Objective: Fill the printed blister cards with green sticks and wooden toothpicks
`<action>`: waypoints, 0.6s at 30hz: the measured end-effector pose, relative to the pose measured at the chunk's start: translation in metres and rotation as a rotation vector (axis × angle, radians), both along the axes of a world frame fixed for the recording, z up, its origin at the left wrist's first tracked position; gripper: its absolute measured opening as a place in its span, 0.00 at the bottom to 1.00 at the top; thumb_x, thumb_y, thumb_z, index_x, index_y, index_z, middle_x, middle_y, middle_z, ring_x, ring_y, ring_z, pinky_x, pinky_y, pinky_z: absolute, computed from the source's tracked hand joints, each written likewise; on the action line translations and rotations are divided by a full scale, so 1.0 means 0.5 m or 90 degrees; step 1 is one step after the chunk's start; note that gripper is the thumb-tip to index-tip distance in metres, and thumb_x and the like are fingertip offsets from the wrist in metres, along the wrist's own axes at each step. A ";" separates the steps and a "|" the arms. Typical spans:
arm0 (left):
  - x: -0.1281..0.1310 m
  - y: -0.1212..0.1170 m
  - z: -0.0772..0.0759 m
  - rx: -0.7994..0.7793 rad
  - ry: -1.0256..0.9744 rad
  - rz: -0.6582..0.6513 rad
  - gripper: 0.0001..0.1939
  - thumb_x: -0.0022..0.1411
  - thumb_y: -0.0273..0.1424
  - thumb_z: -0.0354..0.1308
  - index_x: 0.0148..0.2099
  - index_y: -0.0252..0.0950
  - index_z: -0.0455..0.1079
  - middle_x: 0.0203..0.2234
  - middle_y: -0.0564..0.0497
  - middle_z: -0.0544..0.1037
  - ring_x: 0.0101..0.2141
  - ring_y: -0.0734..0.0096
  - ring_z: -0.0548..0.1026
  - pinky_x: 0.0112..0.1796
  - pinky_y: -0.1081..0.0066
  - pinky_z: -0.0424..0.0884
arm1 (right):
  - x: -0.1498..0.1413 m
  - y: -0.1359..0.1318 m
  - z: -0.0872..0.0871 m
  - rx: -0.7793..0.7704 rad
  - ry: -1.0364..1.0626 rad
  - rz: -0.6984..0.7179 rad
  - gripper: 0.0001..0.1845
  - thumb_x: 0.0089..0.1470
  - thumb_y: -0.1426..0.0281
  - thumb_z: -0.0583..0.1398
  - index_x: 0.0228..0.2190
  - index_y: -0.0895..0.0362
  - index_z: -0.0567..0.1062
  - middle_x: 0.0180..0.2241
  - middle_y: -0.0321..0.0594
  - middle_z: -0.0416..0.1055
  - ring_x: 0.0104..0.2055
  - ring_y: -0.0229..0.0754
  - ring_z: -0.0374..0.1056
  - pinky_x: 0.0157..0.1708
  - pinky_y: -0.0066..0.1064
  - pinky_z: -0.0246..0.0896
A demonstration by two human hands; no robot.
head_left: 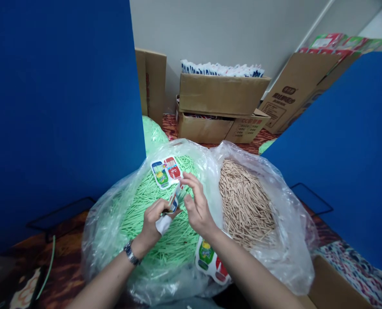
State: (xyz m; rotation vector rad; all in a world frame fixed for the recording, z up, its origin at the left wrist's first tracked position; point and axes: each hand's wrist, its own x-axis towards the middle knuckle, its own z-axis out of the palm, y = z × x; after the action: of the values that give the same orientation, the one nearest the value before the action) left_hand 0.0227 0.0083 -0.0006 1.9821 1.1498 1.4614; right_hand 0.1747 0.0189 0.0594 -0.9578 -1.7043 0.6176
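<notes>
My left hand [154, 219], with a metal watch on the wrist, is closed around a small printed packet [174, 201], tilted on edge. A white piece [164, 224] shows below its fingers. My right hand [197, 206] is at the packet's upper end, thumb and fingers apart, fingertips close to its edge. Whether any sticks are between them is hard to see. Both hands are over a clear plastic bag of thin green sticks [145, 201]. A flat two-part printed packet [167, 171] lies on the sticks; another packet [206, 255] lies under my right forearm.
To the right is a clear bag of thin brown sticks [245, 201]. Behind stand stacked cardboard boxes [223, 94], the upper one full of white-and-blue packets. A tall carton [284, 98] leans at the right. Blue panels [58, 98] flank both sides. An open box [335, 283] is at lower right.
</notes>
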 end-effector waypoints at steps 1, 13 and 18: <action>-0.002 0.000 0.000 -0.006 -0.003 -0.006 0.08 0.56 0.26 0.62 0.29 0.36 0.64 0.23 0.54 0.71 0.25 0.74 0.69 0.28 0.74 0.65 | 0.010 0.006 -0.005 -0.002 0.008 0.005 0.22 0.62 0.57 0.48 0.52 0.53 0.64 0.59 0.44 0.57 0.63 0.47 0.49 0.62 0.46 0.43; -0.011 0.003 -0.013 -0.146 -0.059 -0.025 0.06 0.54 0.30 0.63 0.35 0.34 0.72 0.27 0.50 0.78 0.27 0.70 0.74 0.29 0.72 0.69 | 0.029 0.065 -0.107 -0.280 0.319 0.116 0.13 0.56 0.58 0.59 0.39 0.53 0.70 0.34 0.36 0.70 0.35 0.38 0.68 0.38 0.31 0.65; -0.010 0.010 -0.024 -0.242 -0.121 -0.010 0.12 0.55 0.34 0.62 0.40 0.33 0.75 0.35 0.47 0.81 0.33 0.65 0.77 0.36 0.68 0.73 | 0.029 0.053 -0.100 -0.252 0.317 0.094 0.11 0.56 0.59 0.58 0.35 0.53 0.68 0.31 0.34 0.70 0.30 0.36 0.66 0.32 0.29 0.65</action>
State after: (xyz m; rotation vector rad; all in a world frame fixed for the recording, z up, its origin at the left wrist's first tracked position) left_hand 0.0175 0.0131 -0.0124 1.5573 1.2196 1.2780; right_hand 0.1892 0.0456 0.0096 -0.8566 -1.2321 1.2153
